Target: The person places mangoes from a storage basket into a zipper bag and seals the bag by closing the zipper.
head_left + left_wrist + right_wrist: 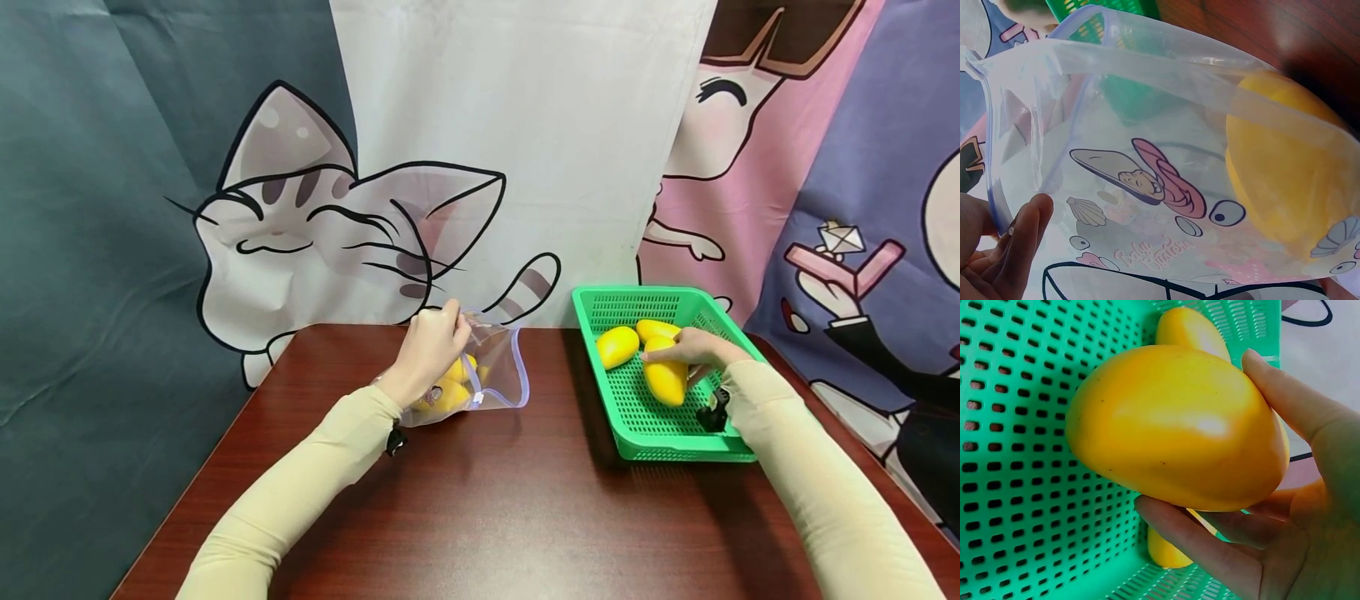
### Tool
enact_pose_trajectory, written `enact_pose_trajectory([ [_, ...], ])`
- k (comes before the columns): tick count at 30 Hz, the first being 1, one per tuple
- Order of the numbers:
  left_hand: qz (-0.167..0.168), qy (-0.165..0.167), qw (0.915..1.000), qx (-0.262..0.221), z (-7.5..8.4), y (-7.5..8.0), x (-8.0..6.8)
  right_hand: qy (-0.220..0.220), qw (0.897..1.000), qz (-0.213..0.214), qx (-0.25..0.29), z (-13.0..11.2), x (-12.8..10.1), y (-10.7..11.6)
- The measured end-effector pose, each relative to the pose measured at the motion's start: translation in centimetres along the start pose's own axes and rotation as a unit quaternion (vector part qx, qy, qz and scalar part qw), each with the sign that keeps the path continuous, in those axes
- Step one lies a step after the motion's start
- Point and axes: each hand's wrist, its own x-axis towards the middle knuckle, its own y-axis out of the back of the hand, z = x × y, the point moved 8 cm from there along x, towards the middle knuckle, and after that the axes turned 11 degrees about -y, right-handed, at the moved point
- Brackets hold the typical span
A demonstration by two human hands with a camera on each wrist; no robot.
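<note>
A clear zip bag (501, 367) with a lilac edge and printed shells lies on its side, yellow mangoes (450, 395) inside it. My left hand (429, 348) pinches the bag's rim between thumb and fingers; in the left wrist view its fingertips (1040, 209) show at the lilac edge. In the green basket, my right hand (701, 350) holds a yellow mango (1179, 428), thumb on one side and fingers on the other. Two more mangoes, one at the left (618, 347) and one behind (656, 330), lie in the basket.
The green perforated basket (686, 448) stands at the right of the dark red-brown table (480, 517). A printed cloth backdrop (525, 125) with cartoon figures hangs behind the table. Small black cameras are strapped to both wrists.
</note>
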Motion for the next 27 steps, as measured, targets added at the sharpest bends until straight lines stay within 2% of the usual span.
enact_pose_trajectory([
  [15,0.000,0.002,1.0000,0.001,-0.1,-0.1,0.1,0.033,0.999,0.025,-0.001,-2.2,-1.2,0.4],
  [27,0.002,0.000,1.0000,0.000,0.0,0.1,0.0,0.040,0.998,0.045,0.005,-3.4,-1.9,0.7],
])
